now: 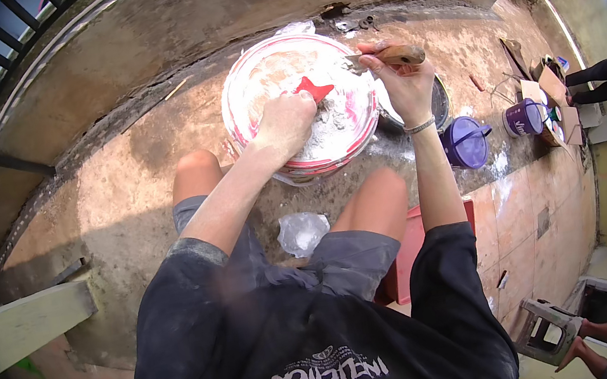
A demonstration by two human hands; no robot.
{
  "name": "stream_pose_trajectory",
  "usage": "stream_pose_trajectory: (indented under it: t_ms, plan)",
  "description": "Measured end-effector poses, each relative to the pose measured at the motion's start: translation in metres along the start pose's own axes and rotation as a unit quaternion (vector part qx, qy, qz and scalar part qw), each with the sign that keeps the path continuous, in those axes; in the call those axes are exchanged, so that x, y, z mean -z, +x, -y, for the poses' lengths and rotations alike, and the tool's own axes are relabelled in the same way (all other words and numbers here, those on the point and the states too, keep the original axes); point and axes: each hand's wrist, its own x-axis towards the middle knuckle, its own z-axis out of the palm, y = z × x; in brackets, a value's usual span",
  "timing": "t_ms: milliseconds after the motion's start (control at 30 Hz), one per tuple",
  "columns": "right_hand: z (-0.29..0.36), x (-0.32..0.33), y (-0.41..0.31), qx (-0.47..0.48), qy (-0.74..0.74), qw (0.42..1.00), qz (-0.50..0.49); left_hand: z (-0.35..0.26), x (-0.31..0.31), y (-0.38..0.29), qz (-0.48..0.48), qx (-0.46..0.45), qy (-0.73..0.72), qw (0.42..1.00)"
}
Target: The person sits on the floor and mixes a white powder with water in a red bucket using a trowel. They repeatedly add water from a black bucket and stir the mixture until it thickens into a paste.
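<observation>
Before me stands a large round tub with a red-and-white rim, its top covered with whitish powder or paste. My left hand is closed on a red tool or handle over the middle of the tub; the tool's lower end is hidden. In my right hand is a scraper or putty knife with a wooden handle, its metal blade pointing left over the tub's right side. White material lies around the blade; strong glare hides detail there.
A dark bucket stands right of the tub, beside a purple lidded bucket. Another purple bucket and cardboard boxes are farther right. A clear plastic bag lies between my legs. Two people are partly visible at right.
</observation>
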Motion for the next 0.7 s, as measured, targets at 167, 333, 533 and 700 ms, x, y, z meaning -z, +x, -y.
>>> stream_pose_trajectory:
  t_ms: [167, 333, 533, 700]
  plan:
    - [-0.008, 0.003, 0.005, 0.029, 0.048, 0.996, -0.065, -0.012, 0.018, -0.013, -0.03, -0.006, -0.017, 0.999]
    - [-0.023, -0.006, 0.0, -0.031, 0.048, 0.997, -0.046, -0.01, 0.028, 0.002, 0.003, 0.004, 0.023, 1.0]
    - [-0.042, -0.016, -0.012, -0.035, -0.007, 0.999, -0.031, -0.013, 0.002, -0.026, -0.055, -0.038, 0.008, 0.998]
    - [-0.042, -0.016, -0.015, -0.058, -0.017, 0.997, -0.04, 0.007, 0.02, -0.005, -0.021, -0.008, -0.01, 1.0]
